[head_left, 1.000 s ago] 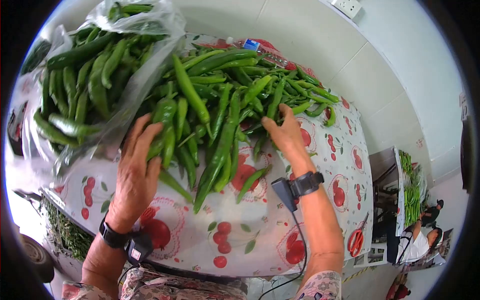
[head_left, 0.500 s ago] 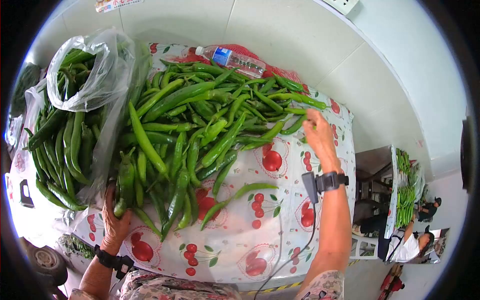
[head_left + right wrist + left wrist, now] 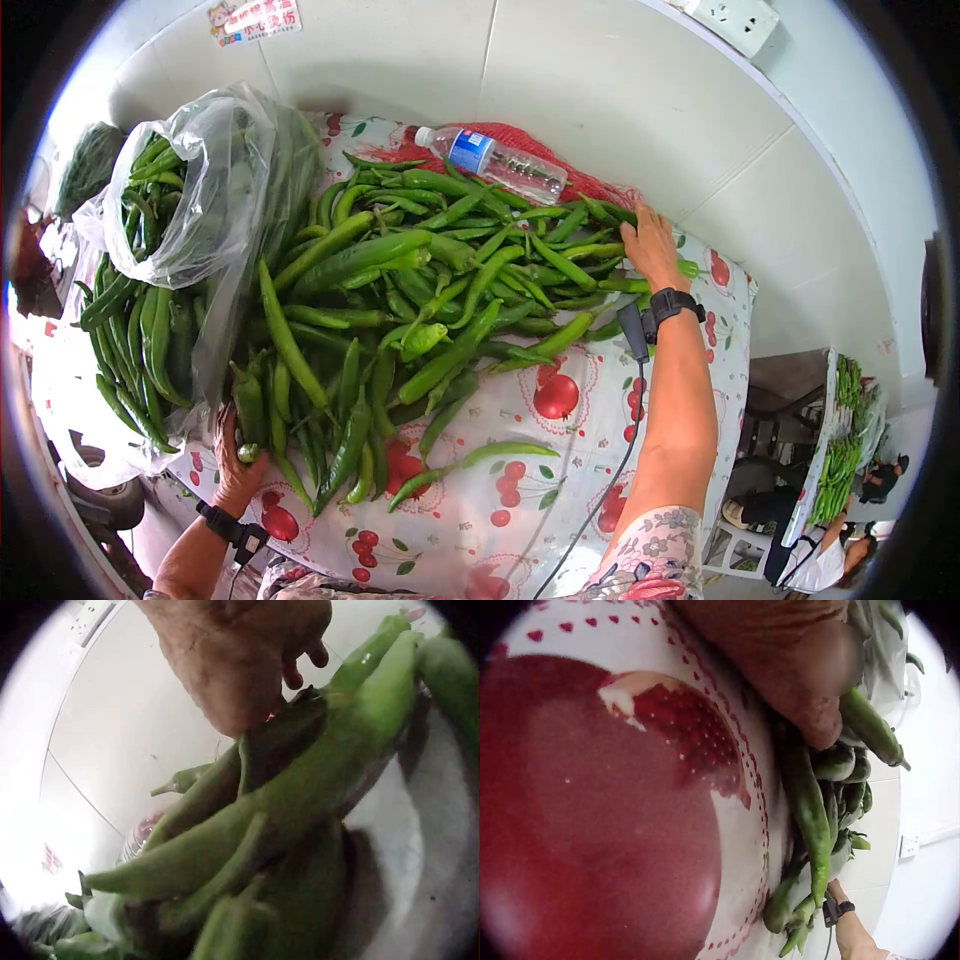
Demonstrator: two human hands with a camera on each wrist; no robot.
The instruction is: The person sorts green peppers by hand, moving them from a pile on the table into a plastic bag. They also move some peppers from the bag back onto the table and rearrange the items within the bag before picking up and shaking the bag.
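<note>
Long green chili peppers (image 3: 440,270) lie heaped on a tablecloth printed with cherries and pomegranates. At the heap's lower left edge, my left hand (image 3: 236,468) rests beside a thick pepper (image 3: 248,405), thumb on one side and fingers on the other. The left wrist view shows the heel of this hand over several peppers (image 3: 808,814), its fingers mostly hidden. My right hand (image 3: 652,248) reaches the heap's far right end, fingers extended along its edge. In the right wrist view that hand (image 3: 232,667) hangs over large peppers (image 3: 247,825), fingertips partly hidden behind them.
A clear plastic bag (image 3: 225,255) full of peppers stands left of the heap. Behind it lie a plastic bottle (image 3: 505,168) and red netting (image 3: 590,180) by the tiled wall. One pepper (image 3: 510,449) lies apart in front. People and a pepper-laden table (image 3: 838,475) are at right.
My right hand has moved from the heap's middle to its far right end. The left hand stays at the left edge, now lower beside the thick pepper. The head view has shifted.
</note>
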